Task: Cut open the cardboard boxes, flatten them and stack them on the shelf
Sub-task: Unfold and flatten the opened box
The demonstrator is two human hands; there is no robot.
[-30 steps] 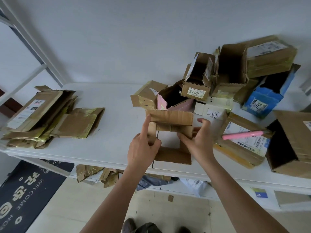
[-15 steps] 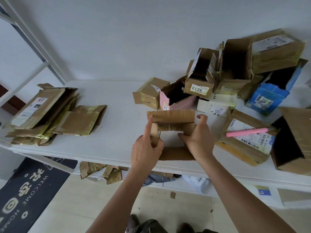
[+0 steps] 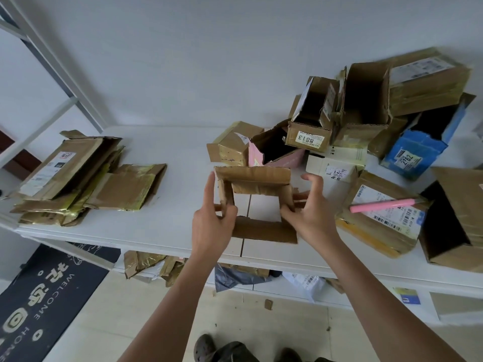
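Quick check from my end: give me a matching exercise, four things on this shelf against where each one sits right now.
Things:
1. opened box
2. pink cutter
3. flattened stack
4. blue box

Places:
A. left end of the shelf
B. between the left hand and right hand
C. far right of the pile
D. on a labelled parcel

Pairs: 1-B, 2-D, 3-A, 4-C

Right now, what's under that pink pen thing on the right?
The thin pink pen-shaped tool lies on a closed brown cardboard box with a white barcode label. That box leans on a yellow parcel. What is inside the box is hidden.
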